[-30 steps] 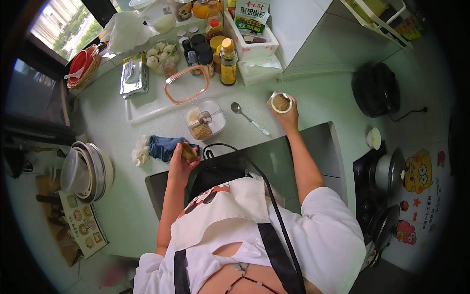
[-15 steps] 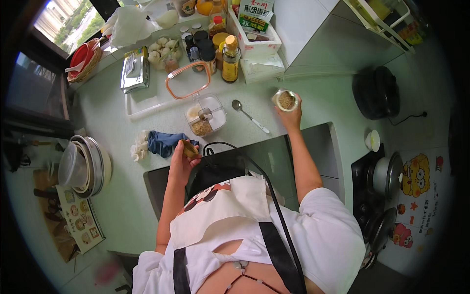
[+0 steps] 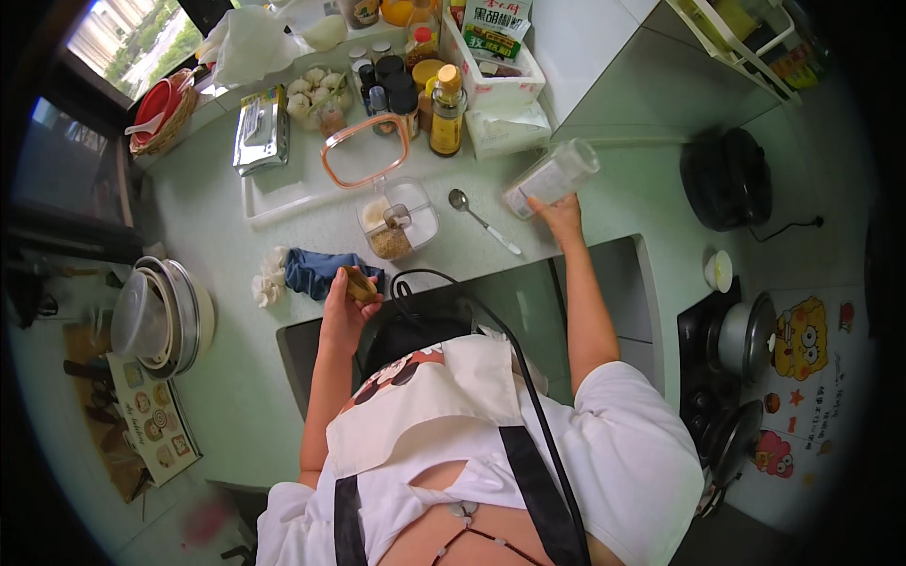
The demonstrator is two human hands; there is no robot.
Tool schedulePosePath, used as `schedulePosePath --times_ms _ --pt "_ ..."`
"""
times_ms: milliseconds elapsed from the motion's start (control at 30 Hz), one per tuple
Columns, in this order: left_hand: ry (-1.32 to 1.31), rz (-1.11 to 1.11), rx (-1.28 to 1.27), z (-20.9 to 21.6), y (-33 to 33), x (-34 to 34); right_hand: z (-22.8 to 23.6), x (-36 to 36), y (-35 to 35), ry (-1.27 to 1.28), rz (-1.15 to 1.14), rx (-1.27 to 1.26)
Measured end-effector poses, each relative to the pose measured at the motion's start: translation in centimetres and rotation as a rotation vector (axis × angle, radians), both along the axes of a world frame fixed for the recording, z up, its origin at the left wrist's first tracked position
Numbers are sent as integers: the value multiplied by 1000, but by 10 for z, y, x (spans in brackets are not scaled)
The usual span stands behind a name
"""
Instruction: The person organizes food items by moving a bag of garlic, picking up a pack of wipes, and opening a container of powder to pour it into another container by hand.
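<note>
My right hand (image 3: pixel 563 215) grips a clear plastic jar (image 3: pixel 552 176) with pale contents, tipped onto its side above the pale green counter (image 3: pixel 236 377). My left hand (image 3: pixel 347 304) is raised near the sink's left edge and holds a small brown lid-like piece (image 3: pixel 360 283). Between the hands stands an open clear container (image 3: pixel 394 224) with two compartments of powder and a small scoop inside; its orange-rimmed lid (image 3: pixel 366 151) stands up behind it. A metal spoon (image 3: pixel 482 223) lies on the counter just left of the jar.
A blue cloth (image 3: pixel 316 269) lies beside my left hand. Sauce bottles and jars (image 3: pixel 420 90) crowd the back of the counter. The sink (image 3: pixel 528 302) is below me. A black cooker (image 3: pixel 727 177), a stove with a pot (image 3: pixel 746 335), and stacked bowls (image 3: pixel 160 316) flank the area.
My right hand has lifted the jar, tipped it from upright onto its side and carried it a little to the right. My left hand has stayed where it was.
</note>
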State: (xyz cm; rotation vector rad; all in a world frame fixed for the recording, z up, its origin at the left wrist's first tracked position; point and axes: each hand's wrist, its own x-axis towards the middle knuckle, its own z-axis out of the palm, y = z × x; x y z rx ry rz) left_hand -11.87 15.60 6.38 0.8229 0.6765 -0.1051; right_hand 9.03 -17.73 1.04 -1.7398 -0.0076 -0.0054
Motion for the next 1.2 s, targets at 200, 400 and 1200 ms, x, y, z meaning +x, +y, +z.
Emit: schedulePosePath --times_ms 200,400,1200 --pt "10 14 -17 -3 -1 -2 32 -2 -11 366 78 260" --pt "-24 16 -21 -1 -1 2 10 -5 0 149 33 174" --pt "-44 25 -11 -5 8 -13 -47 -4 3 -46 -65 -49"
